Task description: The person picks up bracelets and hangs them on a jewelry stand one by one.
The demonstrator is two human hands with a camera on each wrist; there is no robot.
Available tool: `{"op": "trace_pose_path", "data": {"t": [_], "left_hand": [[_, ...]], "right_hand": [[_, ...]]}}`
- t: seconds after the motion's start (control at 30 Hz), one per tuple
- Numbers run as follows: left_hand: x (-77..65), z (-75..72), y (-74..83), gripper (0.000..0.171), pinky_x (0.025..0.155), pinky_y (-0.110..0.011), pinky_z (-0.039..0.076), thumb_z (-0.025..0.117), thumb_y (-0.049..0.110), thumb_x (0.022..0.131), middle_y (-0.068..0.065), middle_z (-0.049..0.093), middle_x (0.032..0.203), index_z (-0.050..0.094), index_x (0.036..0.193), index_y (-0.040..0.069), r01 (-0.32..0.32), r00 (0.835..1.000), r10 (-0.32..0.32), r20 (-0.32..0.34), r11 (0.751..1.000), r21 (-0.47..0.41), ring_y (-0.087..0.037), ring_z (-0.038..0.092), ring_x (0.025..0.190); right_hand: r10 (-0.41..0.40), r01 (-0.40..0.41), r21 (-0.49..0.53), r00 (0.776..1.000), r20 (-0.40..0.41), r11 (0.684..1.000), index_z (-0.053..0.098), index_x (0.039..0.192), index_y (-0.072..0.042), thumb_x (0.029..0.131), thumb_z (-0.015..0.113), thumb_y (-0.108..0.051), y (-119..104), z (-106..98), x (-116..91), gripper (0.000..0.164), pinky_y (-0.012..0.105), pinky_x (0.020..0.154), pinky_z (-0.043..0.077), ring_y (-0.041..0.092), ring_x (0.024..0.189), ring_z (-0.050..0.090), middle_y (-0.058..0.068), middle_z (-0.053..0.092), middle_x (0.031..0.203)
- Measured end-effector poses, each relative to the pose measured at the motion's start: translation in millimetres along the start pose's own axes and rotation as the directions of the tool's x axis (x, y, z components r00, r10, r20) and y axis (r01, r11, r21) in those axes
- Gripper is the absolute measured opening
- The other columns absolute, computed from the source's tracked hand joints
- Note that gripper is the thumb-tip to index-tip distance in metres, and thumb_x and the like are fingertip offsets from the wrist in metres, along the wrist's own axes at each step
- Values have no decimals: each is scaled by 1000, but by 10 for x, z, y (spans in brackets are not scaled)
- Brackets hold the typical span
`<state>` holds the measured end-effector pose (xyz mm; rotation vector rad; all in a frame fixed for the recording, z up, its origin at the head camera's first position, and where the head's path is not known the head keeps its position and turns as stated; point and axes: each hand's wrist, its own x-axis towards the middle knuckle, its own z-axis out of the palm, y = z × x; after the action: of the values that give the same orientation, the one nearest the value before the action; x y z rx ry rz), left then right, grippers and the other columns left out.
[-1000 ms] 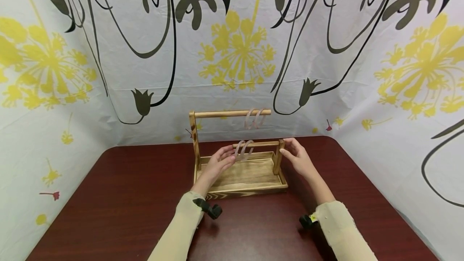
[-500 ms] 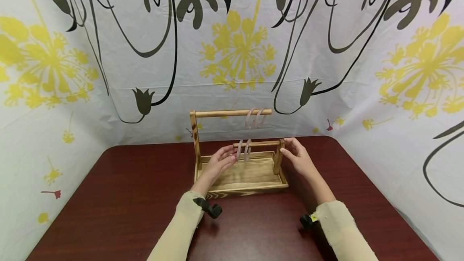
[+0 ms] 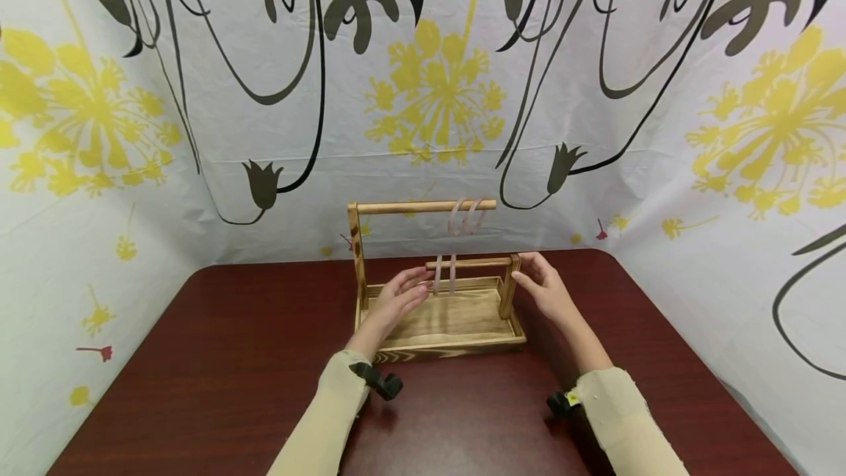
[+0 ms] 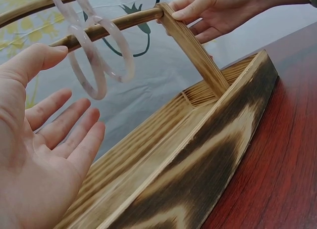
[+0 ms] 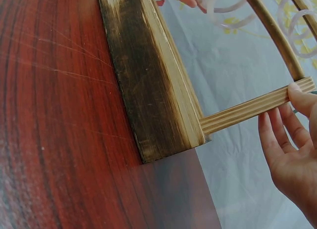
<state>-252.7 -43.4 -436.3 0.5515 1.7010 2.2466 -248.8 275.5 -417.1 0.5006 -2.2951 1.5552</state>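
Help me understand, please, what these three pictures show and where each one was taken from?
No machine here: a person works with two bare hands, wearing one camera on the head and one on each wrist. The head view looks down at a dark red table with a wooden rack on it: a tray with two posts and two rods. Two pale bangles hang on the upper rod, and two more on the lower rod. The left hand is open beside the lower bangles, holding nothing. The right hand touches the short post with its fingers. The left wrist view shows the open palm near those bangles. The right wrist view shows the fingers against the post.
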Motion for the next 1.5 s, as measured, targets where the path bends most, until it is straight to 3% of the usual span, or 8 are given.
{"op": "trace_pose_path", "data": {"t": [0.2, 0.4, 0.87, 1.13, 1.33, 1.5], "left_hand": [[-26, 4, 13, 50, 114, -32, 41, 51, 3, 101, -23, 37, 157, 36, 149, -3, -9, 1000, 9, -9, 1000, -15, -38, 36, 146], [-32, -11, 26, 51, 112, -31, 43, 51, 3, 101, -25, 35, 157, 36, 149, -3, -19, 1000, 19, -3, 1000, -23, -43, 31, 147], [-87, -67, 77, 49, 116, -39, 39, 51, 4, 102, -23, 38, 156, 37, 148, -4, -54, 999, 54, -6, 999, 1, -42, 33, 146], [-117, -99, 139, 50, 118, -45, 35, 52, 5, 102, -22, 38, 156, 37, 149, -3, -69, 998, 69, -10, 998, 16, -19, 51, 136], [-157, -98, 225, 48, 120, -47, 30, 50, 4, 103, -21, 38, 156, 38, 148, -3, -89, 996, 89, -13, 996, 10, -35, 38, 145], [-190, -136, 275, 47, 120, -47, 30, 50, 6, 103, -19, 39, 156, 38, 148, -1, -106, 994, 106, -12, 994, 19, -28, 43, 143]], "right_hand": [[2, -2, 5, 1000, -2, 1000, 51, 125, 10, 97, 61, -3, 8, 3, 1, 32, 6, 86, 43, -10, 100, 54, -19, 58, 106], [-7, 7, 17, 1000, -10, 1000, 52, 123, 11, 97, 62, -2, 5, 5, -5, 31, 7, 85, 45, -8, 98, 55, -15, 59, 104], [3, -3, 8, 1000, -7, 1000, 52, 124, 9, 97, 61, -4, 15, 5, -3, 31, 8, 85, 44, -8, 98, 55, -14, 59, 105], [5, -5, 6, 1000, 0, 1000, 52, 125, 9, 98, 61, -5, 6, 6, -15, 32, 8, 84, 44, -8, 98, 54, -17, 58, 106], [6, -6, 7, 1000, -2, 1000, 52, 125, 9, 98, 61, -6, 2, 8, -10, 32, 8, 84, 45, -7, 97, 54, -14, 58, 105], [4, -4, 15, 1000, -5, 1000, 52, 124, 10, 97, 61, -3, -2, 5, -5, 31, 8, 83, 45, -7, 95, 55, -14, 59, 102]]}}
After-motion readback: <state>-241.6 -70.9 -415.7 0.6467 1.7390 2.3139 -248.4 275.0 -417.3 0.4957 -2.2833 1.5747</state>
